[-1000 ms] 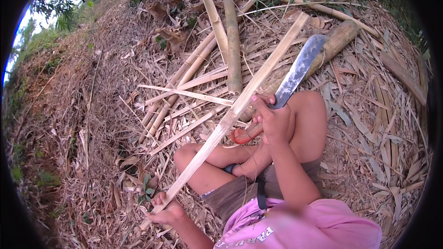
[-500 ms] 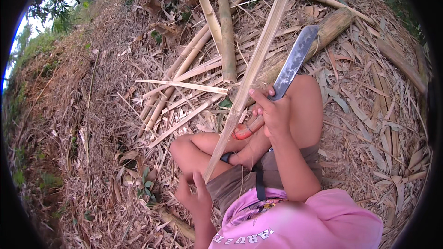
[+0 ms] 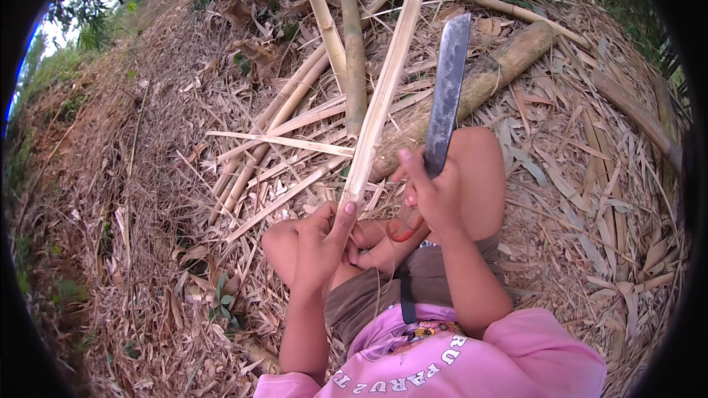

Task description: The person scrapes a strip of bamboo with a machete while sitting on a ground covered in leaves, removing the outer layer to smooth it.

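Note:
My left hand (image 3: 322, 239) is closed around the near end of a long, pale split bamboo strip (image 3: 387, 85), thumb on top. The strip slants up and away from me, its fibrous inner face showing. My right hand (image 3: 434, 195) grips a machete (image 3: 447, 92) by its handle, which ends in a red-orange butt (image 3: 404, 227). The machete's dark, scuffed blade points away from me, nearly upright in view, to the right of the strip and apart from it. Behind the blade lies a thick bamboo log (image 3: 509, 63).
Several bamboo poles and split pieces (image 3: 356, 59) lie crossed beyond my folded legs (image 3: 479, 177). Another pole (image 3: 638, 114) rests at the far right. Dry leaves and shavings (image 3: 560, 199) cover the ground, and a brushy slope (image 3: 81, 155) rises on the left.
My left hand has moved up and right, closing on the bamboo strip, whose near end has shifted away from me. The machete has swung left to stand more upright.

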Tool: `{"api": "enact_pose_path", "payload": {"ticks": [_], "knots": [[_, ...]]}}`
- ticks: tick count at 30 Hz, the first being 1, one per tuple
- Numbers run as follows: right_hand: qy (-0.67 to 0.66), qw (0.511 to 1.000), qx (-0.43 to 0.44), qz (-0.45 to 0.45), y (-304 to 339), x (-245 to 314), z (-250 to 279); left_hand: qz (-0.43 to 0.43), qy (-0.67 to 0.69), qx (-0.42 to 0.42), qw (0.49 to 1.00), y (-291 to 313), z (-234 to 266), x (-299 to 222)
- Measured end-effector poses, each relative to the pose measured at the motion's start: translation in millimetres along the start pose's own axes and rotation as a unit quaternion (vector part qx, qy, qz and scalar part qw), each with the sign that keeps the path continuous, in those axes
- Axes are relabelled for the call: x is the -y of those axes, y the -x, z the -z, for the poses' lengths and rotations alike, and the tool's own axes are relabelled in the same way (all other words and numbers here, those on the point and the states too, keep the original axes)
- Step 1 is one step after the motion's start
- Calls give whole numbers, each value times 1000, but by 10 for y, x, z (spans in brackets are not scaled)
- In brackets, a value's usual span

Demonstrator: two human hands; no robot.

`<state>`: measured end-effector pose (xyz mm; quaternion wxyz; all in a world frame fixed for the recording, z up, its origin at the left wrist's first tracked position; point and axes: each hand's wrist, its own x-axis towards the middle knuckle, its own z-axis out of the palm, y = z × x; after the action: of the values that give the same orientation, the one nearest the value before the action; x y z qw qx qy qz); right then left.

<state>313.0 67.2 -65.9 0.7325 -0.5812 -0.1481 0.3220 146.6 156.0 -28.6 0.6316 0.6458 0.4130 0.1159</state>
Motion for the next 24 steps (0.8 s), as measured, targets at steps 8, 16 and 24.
{"api": "enact_pose_path", "payload": {"ticks": [8, 16, 24], "knots": [[345, 912, 93, 201, 292, 83, 44, 23, 164, 36, 986, 87, 80, 35], [433, 830, 116, 331, 389, -128, -73, 26, 168, 29, 985, 422, 16, -188], [479, 754, 153, 424, 312, -27, -167, 33, 155, 7, 987, 587, -73, 24]]}}
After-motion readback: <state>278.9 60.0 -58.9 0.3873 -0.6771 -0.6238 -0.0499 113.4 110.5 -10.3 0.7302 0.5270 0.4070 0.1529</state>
